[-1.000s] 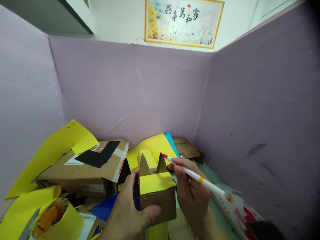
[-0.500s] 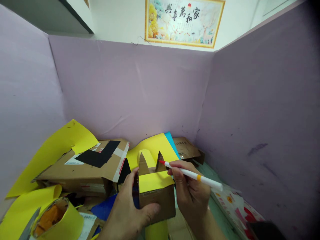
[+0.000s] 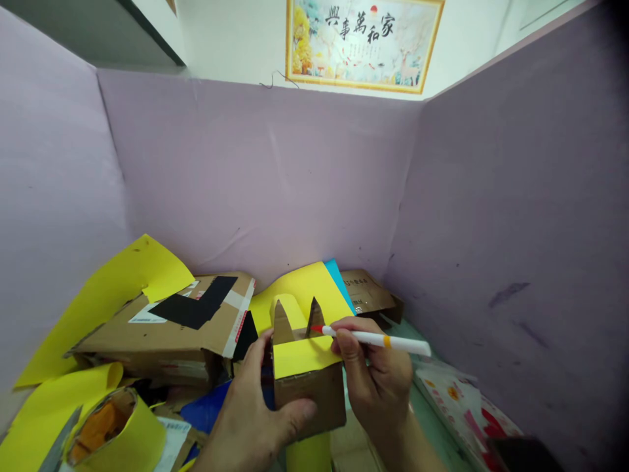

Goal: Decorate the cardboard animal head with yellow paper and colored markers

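Hands work low in the frame, inside a booth of purple walls (image 3: 275,177) that fill most of the view, with a framed picture (image 3: 363,42) at the top centre. Below lies a clutter of yellow paper (image 3: 113,288) and a flat carton (image 3: 162,334) at lower left. At bottom centre the left hand (image 3: 250,419) is wrapped around a small cardboard box (image 3: 307,390) with a yellow top. Just right of it, the right hand (image 3: 378,387) pinches a white pen (image 3: 373,339), its red tip at the box's upper right point.
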Motion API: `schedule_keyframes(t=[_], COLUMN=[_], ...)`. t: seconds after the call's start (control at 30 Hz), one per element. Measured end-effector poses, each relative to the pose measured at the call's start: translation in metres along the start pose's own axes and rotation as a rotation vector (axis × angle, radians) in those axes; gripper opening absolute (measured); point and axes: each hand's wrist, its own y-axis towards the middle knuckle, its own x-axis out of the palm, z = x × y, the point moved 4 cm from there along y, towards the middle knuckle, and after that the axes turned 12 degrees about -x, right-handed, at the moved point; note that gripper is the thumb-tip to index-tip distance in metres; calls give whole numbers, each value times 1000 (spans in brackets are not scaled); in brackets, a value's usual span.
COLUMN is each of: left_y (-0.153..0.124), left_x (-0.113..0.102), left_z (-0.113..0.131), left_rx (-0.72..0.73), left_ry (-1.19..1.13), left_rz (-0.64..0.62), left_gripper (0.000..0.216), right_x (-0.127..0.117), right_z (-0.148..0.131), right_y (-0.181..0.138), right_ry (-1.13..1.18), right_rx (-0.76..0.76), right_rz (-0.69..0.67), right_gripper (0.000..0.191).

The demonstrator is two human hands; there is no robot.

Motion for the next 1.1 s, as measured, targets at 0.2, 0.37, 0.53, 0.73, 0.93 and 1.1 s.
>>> schedule_keyframes(t=[0.2,0.37,0.53,0.73,0.93,1.1], left_y=[-2,-1,-2,-1,0,-1], left_x=[-1,-2,-1,-2,-2,-1], left_z=[2,0,0,2,-1,1], left_rx=[-11,-5,-16,3,-1,-2], left_ry=[0,22,31,88,72,58], left_rz=[57,92,76,43,51,48], left_gripper=[81,80,81,81,82,79], right_x=[-4,-15,-11,-6,-4,-2], right_z=[5,6,7,10,11,11], right_y=[-7,-7,-4,-10,-10,-9], right_ry=[57,71,96,82,92,91], right_rx=[87,173,209,147,132,130], right_rz=[71,151,148,141,120,91], right_gripper=[10,12,14,15,16,16])
